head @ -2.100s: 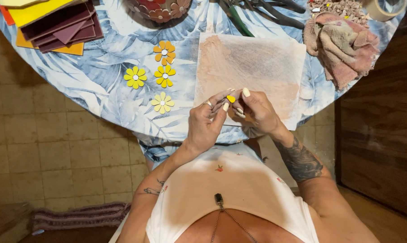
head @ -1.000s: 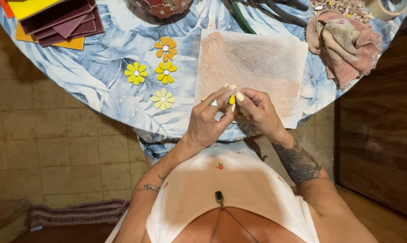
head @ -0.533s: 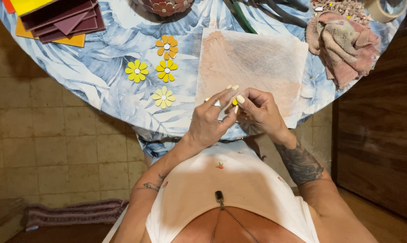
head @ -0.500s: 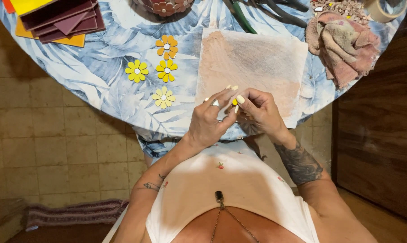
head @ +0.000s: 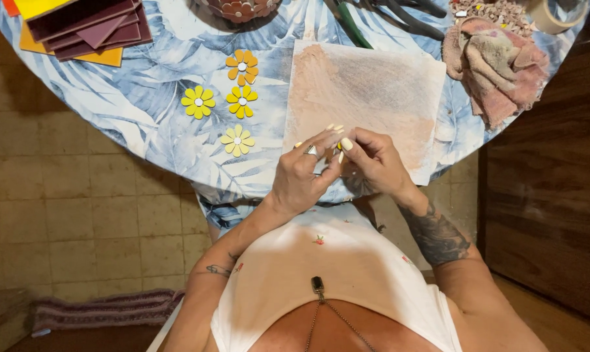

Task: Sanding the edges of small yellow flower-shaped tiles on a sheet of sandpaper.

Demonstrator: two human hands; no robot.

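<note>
My left hand (head: 304, 173) and my right hand (head: 373, 160) meet at the near edge of a round table covered with a blue leaf-print cloth (head: 171, 98). Their fingertips pinch a small yellow piece (head: 338, 147) between them, just over the near edge of a pinkish stained sheet (head: 366, 91). Most of the piece is hidden by the fingers. Several small flowers lie to the left on the cloth: an orange one (head: 241, 66), two yellow ones (head: 197, 102) (head: 242, 102) and a pale yellow one (head: 237, 141).
A stack of dark red and yellow sheets (head: 79, 29) lies at the far left. A pink and beige rag (head: 494, 62) is at the right, a tape roll (head: 556, 13) beyond it, and dark-handled tools (head: 399, 10) at the back. Tiled floor lies left, wood floor right.
My hands stayed together on the yellow piece, with the fingers shifting slightly around it. The view has drifted a little.
</note>
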